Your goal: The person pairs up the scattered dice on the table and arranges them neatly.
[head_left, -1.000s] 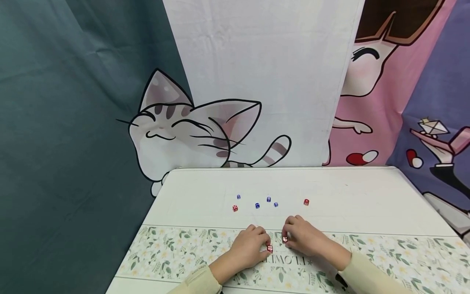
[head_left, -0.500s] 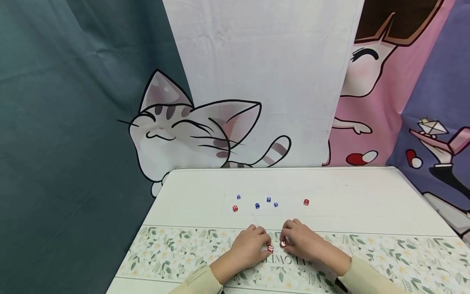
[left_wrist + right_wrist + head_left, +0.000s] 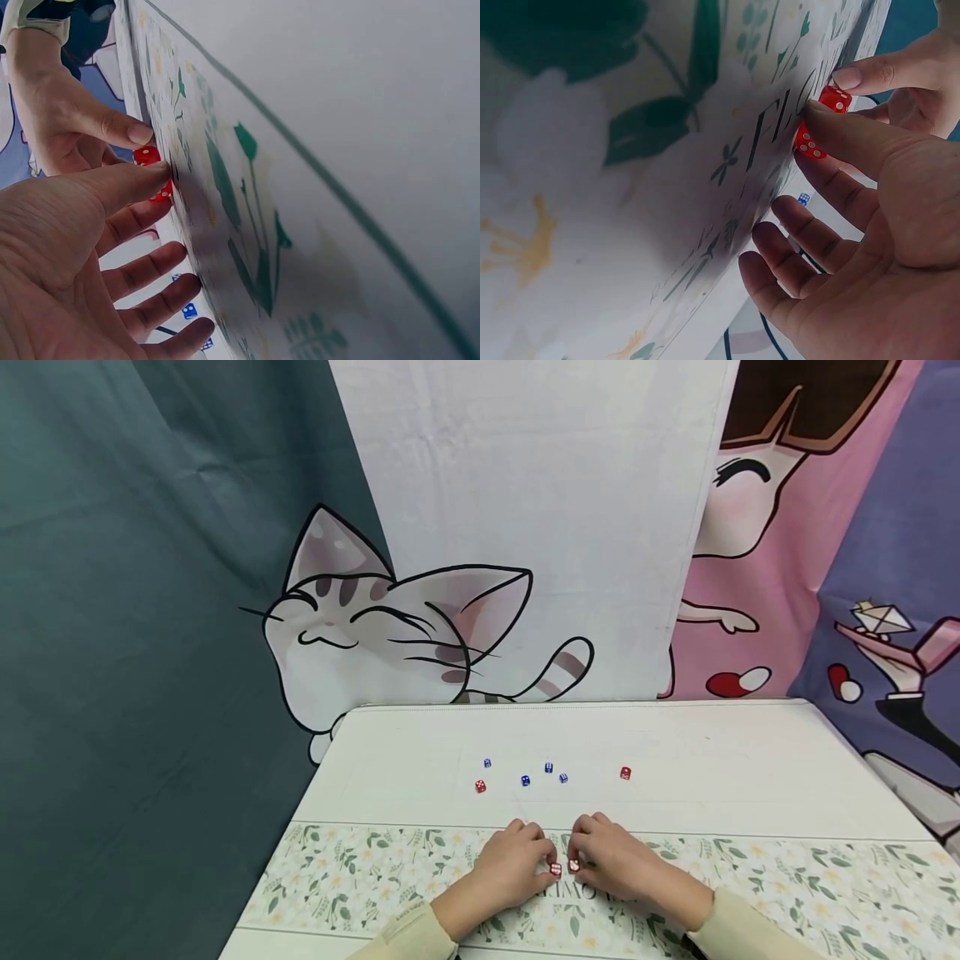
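My left hand (image 3: 512, 864) pinches a red die (image 3: 556, 869) with white pips between thumb and index finger, low over the floral band of the table. Just right of it, my right hand (image 3: 611, 858) pinches another red die (image 3: 573, 866) the same way. A narrow gap separates the two dice in the head view. From the right wrist, the right hand's die (image 3: 810, 144) shows beneath the thumb, with the left hand's die (image 3: 835, 99) close beyond it. In the left wrist view my left thumb covers much of its die. The other fingers of both hands are spread loosely near the tabletop.
Beyond the hands lie several small blue dice, among them one blue die (image 3: 526, 781) near the middle. A red die (image 3: 480, 786) sits to the left and another red die (image 3: 626, 772) to the right. A printed curtain (image 3: 525, 485) hangs behind the white table (image 3: 750, 768).
My right hand has slid left and slightly nearer to me with its die, narrowing the gap to the left hand's die. My left hand has shifted barely to the right.
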Motion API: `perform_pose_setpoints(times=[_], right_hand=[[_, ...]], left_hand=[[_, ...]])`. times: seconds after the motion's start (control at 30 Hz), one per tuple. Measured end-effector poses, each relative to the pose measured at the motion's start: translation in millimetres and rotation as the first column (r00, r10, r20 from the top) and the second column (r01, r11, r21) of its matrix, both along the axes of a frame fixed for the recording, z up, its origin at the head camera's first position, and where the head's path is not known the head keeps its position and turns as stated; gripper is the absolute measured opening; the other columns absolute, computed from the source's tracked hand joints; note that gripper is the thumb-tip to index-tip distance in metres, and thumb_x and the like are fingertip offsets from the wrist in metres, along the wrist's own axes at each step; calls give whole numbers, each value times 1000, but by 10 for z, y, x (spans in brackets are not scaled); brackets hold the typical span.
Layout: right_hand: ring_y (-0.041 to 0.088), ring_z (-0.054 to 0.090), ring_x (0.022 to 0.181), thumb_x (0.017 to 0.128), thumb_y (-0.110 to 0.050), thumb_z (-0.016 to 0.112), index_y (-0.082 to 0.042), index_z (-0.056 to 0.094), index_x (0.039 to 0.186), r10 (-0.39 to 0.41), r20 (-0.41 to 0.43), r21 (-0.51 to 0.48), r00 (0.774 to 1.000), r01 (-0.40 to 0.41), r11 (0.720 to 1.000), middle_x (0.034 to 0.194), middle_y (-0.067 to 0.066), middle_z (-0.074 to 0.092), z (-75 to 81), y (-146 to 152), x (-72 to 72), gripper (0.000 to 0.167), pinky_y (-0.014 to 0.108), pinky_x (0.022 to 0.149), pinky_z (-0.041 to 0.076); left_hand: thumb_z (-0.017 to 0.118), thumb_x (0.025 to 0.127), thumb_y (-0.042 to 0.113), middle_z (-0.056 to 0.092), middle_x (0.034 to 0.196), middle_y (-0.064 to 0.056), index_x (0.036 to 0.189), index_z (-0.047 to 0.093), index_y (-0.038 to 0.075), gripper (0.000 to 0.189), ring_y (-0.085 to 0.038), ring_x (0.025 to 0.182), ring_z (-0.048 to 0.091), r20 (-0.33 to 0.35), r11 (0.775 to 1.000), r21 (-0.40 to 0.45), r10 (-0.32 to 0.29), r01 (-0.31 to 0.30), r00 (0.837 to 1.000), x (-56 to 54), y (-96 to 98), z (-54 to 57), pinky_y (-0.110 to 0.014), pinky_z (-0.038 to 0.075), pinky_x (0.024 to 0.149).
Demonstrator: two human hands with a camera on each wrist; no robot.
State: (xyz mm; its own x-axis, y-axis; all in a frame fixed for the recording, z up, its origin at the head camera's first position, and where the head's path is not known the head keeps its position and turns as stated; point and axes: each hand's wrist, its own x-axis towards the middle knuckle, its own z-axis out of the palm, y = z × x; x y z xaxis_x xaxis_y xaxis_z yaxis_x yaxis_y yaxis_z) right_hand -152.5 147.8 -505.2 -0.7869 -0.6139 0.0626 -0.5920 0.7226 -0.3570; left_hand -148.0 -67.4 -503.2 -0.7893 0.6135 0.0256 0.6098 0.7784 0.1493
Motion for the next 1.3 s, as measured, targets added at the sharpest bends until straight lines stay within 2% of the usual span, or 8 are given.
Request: perform_pose_setpoints(times=[0.23, 0.63, 1.3], right_hand=[[8, 42, 85, 85, -24, 82, -26, 64, 88, 23, -32, 13, 999, -23, 1000, 102, -9, 54, 2, -25, 20, 18, 27, 68, 40], [11, 46, 90, 83, -26, 83, -25, 64, 87, 30, -36, 43, 999, -28, 999, 103, -8, 55, 11, -76, 47, 20, 31, 73, 44], [9, 43, 87, 83, -23, 83, -24, 63, 87, 35, -17, 23, 999, -35, 999, 103, -7, 55, 8, -94, 65, 20, 29, 71, 42]], left_hand=[[79, 86, 46, 57, 95, 12, 95, 72, 31, 19, -7, 82, 45, -22, 1000, -3, -1, 1, 1000, 5, 15, -11, -25, 41, 68], [80, 85, 46, 57, 93, 12, 93, 72, 32, 18, -7, 82, 46, -42, 1000, 11, -12, 12, 999, 6, 9, -34, -24, 42, 66], [82, 83, 45, 57, 94, 12, 94, 72, 32, 20, -7, 84, 47, -19, 1000, 7, 9, -9, 1000, 3, 19, -44, -26, 43, 68]])
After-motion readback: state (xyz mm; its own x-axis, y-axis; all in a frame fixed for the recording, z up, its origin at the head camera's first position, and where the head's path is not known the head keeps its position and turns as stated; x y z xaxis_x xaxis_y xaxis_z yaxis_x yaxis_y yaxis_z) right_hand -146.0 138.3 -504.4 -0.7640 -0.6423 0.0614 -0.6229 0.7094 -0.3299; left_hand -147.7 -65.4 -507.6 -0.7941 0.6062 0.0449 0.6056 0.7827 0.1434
